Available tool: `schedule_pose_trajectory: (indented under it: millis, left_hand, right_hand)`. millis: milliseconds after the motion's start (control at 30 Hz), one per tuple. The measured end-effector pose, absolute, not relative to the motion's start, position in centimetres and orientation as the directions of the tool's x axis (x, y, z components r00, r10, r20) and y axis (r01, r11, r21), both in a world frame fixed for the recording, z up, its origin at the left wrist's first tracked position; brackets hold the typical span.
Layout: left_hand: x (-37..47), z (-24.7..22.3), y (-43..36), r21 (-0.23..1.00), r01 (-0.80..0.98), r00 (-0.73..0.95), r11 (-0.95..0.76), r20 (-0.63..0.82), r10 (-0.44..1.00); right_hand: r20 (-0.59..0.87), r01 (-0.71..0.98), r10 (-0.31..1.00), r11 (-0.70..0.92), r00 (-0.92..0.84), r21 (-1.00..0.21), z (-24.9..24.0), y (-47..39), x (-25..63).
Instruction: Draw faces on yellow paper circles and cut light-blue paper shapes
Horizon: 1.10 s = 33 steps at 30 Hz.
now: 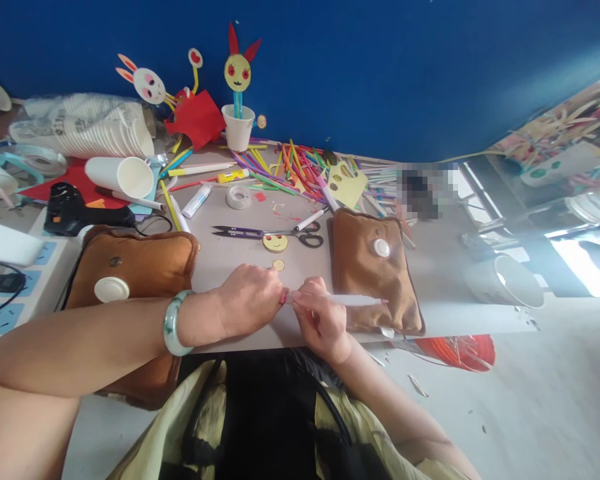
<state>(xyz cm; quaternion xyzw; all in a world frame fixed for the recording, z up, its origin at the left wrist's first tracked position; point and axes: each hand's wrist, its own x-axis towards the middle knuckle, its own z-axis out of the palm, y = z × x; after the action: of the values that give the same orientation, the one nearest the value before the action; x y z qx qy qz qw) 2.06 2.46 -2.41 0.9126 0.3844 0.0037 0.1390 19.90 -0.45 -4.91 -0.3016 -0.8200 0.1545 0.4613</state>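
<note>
My right hand [322,319] is closed around a white marker [360,301] with pink at its ends, held nearly level. My left hand [250,300] is a closed fist touching the marker's left end, where a bit of pink shows; what its fingers hold is hidden. Just beyond my hands, a small round paper piece [279,265] lies on the table. Farther back is a yellow paper face [275,243] with red eyes. Dark thread snips [237,232] and black-handled scissors [310,237] lie beside that face.
Brown cushions [140,257] [370,280] flank my hands. A glue gun [80,212], paper cups [123,177] and a power strip [10,293] are at left. Coloured sticks [300,167], a tape roll [239,197] and paper puppets [238,73] are at the back.
</note>
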Motion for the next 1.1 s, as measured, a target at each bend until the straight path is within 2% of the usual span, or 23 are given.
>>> schedule_pose_trajectory:
  millis: [133,300,467,700,1033,1100]
  left_hand:
    - [2.0,-2.8,2.1,0.246,0.701,0.698,-0.670,-0.044,0.715]
    - [2.0,-2.6,2.3,0.244,0.695,0.707,-0.676,-0.058,0.705]
    - [2.0,-2.8,2.4,0.256,0.677,0.724,-0.690,-0.069,0.686]
    - [2.1,-2.4,2.2,0.254,0.692,0.715,-0.676,-0.106,0.691]
    - [2.4,-2.1,2.0,0.175,0.726,0.687,-0.665,-0.150,0.711]
    - [2.2,-2.7,1.9,0.152,0.728,0.686,-0.669,-0.158,0.710]
  right_hand:
    - [0.654,0.297,0.561,0.826,-0.508,-0.479,-4.2,0.2,20.5]
    - [0.635,0.305,0.508,0.860,-0.582,-0.408,-3.8,0.9,20.9]
    - [0.606,0.277,0.502,0.860,-0.617,-0.429,-4.2,1.0,21.2]
    - [0.645,0.276,0.540,0.838,-0.540,-0.471,-5.3,0.4,20.7]
    - [0.722,0.286,0.553,0.833,-0.416,-0.473,-5.2,0.5,20.1]
    - [0.754,0.305,0.561,0.825,-0.343,-0.475,-5.3,0.4,20.0]
